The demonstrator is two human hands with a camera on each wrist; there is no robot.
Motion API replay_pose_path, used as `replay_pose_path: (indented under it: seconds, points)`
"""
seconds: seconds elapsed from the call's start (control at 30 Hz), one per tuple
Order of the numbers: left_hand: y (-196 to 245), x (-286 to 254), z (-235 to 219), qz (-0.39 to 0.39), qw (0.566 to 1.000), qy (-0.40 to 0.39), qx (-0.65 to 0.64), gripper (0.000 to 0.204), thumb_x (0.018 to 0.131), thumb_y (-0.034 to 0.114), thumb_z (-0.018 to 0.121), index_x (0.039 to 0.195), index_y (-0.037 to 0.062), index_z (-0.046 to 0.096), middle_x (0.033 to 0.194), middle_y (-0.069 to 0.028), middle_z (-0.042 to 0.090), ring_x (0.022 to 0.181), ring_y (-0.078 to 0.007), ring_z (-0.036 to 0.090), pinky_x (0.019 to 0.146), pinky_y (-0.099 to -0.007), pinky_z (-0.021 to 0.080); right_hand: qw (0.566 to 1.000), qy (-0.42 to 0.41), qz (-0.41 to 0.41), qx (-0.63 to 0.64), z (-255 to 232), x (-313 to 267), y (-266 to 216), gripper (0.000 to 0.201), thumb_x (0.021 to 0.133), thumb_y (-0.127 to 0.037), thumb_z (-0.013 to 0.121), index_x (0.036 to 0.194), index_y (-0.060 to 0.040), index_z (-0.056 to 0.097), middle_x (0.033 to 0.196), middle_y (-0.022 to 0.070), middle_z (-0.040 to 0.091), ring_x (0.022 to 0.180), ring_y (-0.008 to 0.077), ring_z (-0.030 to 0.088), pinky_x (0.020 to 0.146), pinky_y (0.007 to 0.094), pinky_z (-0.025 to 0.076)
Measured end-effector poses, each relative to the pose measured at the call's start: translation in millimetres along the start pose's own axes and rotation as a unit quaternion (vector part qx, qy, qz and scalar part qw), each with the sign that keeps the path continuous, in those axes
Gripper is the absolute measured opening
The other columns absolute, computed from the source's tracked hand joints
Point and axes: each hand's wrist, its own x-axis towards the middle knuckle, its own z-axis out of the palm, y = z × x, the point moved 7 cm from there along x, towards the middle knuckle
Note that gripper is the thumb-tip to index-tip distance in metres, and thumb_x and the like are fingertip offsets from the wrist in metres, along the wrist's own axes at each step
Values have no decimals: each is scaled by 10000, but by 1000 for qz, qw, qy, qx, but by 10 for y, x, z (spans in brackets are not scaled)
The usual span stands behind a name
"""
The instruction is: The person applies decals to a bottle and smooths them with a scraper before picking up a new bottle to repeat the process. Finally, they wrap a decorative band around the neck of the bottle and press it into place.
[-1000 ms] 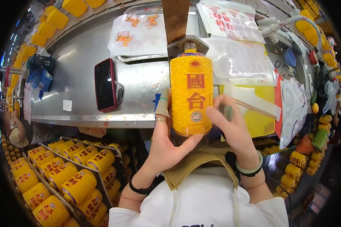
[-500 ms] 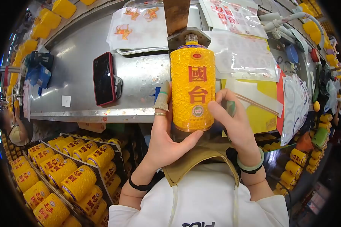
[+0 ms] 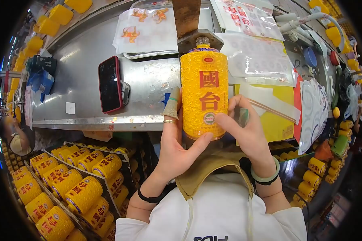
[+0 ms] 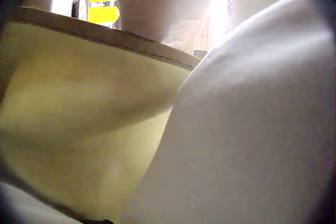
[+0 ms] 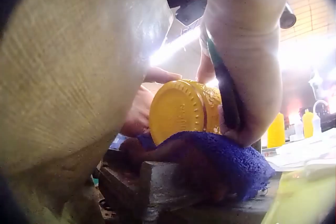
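Note:
A yellow, rough-textured bottle with red characters and a clear neck lies in front of me, its neck pointing away. My left hand grips its lower left side, thumb over the edge of the base; a finger wears a beige cot. From the right, my right hand holds the bottle with bent fingers, thumb tip at the round seal low on the front. The right wrist view shows the bottle's round base above a blue cloth. Clothing fills most of the left wrist view.
A wooden post with a metal plate stands beyond the neck. A phone and a sheet with orange decals lie left. Right are plastic-covered sheets and a yellow folder. Racked yellow bottles fill the lower left.
The bottle first shifts slightly up in the head view, then stays about there. My right thumb has moved inward to the seal, and my left thumb has come up over the base edge.

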Motion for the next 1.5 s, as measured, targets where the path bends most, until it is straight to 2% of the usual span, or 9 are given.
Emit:
replay_pose_path:
  seconds: [1.5]
  points:
    - [-15,-1,-5,-6,1000,-1,-4,992,917,15,743,1647,-42,73,1647,-193,277,1528,-280,326,1245,-418,299,1000,1,7,1,-7,3,4,331,920,-212,840,987,-72,549,863,-47,474,783,57,447,703,222,398]
